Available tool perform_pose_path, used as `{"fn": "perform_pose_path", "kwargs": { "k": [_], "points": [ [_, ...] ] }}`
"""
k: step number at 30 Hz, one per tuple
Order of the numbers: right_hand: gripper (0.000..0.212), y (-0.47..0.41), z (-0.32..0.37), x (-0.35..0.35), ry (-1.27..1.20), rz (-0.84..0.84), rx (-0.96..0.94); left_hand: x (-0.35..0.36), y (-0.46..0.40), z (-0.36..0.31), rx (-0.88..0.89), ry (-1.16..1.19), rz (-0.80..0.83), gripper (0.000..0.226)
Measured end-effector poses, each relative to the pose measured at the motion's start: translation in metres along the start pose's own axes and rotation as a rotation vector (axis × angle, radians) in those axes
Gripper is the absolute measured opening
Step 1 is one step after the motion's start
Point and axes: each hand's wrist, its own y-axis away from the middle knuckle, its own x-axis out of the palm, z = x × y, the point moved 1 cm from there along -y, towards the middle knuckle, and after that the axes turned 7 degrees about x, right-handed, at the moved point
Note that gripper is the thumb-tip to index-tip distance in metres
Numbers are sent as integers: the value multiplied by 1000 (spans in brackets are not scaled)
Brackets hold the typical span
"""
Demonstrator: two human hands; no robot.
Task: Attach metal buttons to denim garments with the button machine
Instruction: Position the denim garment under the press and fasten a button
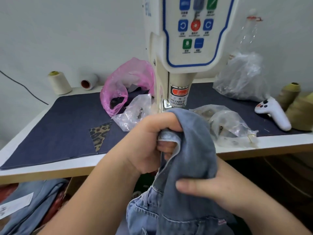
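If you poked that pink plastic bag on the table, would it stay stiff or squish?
The pink plastic bag would probably squish: it looks thin, see-through and crumpled. It likely wouldn't slide far, because dark scraps seem to sit inside. Its floppy open mouth would probably cave in.

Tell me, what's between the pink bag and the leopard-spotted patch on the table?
In the head view, only bare dark blue cloth lies between the pink bag and the leopard patch. A clear plastic bag sits just to the right of that stretch.

Garment workshop. Evidence: button machine (184,48) with finger-warning label on a white worktable (277,143), thread cones (59,83), bagged fittings (228,126), denim (32,202) piled below.
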Motion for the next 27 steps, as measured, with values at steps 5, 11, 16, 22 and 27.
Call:
{"fn": "perform_pose_path", "kwargs": {
  "k": [5, 11, 16, 22, 27],
  "points": [
    [44, 5, -14, -4, -400, -267, -62, -10, -12, 12, 180, -637, -227, 46],
    [66, 11, -10, -29, -744, -376, -101, -32, 6, 61, 195, -906, -3, 46],
    [58, 6, 11, -37, -1011, -135, -8, -35, 2, 81, 62, -948, 185, 37],
    [56, 13, 11, -38, -1071, -12, 19, -30, -5, 75, 120, -872, 337, 44],
    [53, 2, 11, -54, -1062, -16, 67, -33, 11, 72, 201, -575, 290, 26]
  ]
}}
